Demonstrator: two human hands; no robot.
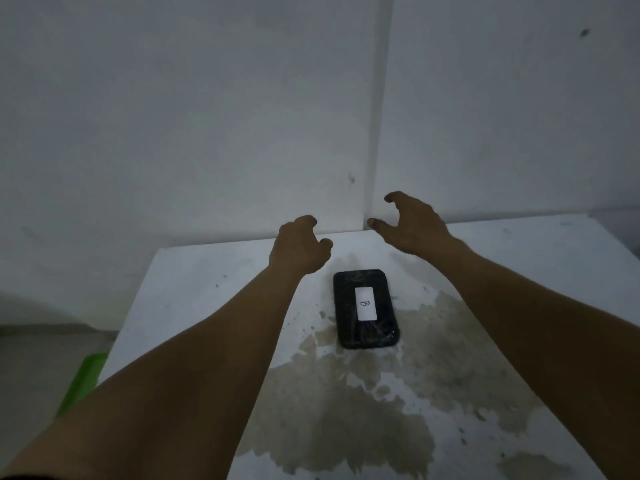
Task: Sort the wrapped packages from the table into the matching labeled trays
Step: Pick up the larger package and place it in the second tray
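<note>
A black, flat, rectangular plastic-wrapped package [365,308] with a white label marked "B" lies on the white, stained bench [194,289], near the bench's centre and well clear of every edge. The left hand [299,245] hovers just beyond the package's far left corner, fingers curled loosely, holding nothing. The right hand [410,221] hovers past the far right corner, fingers spread, holding nothing. The bench's far edge meets a grey wall [207,116]. A green flat tray [85,379] lies below the bench's left edge.
</note>
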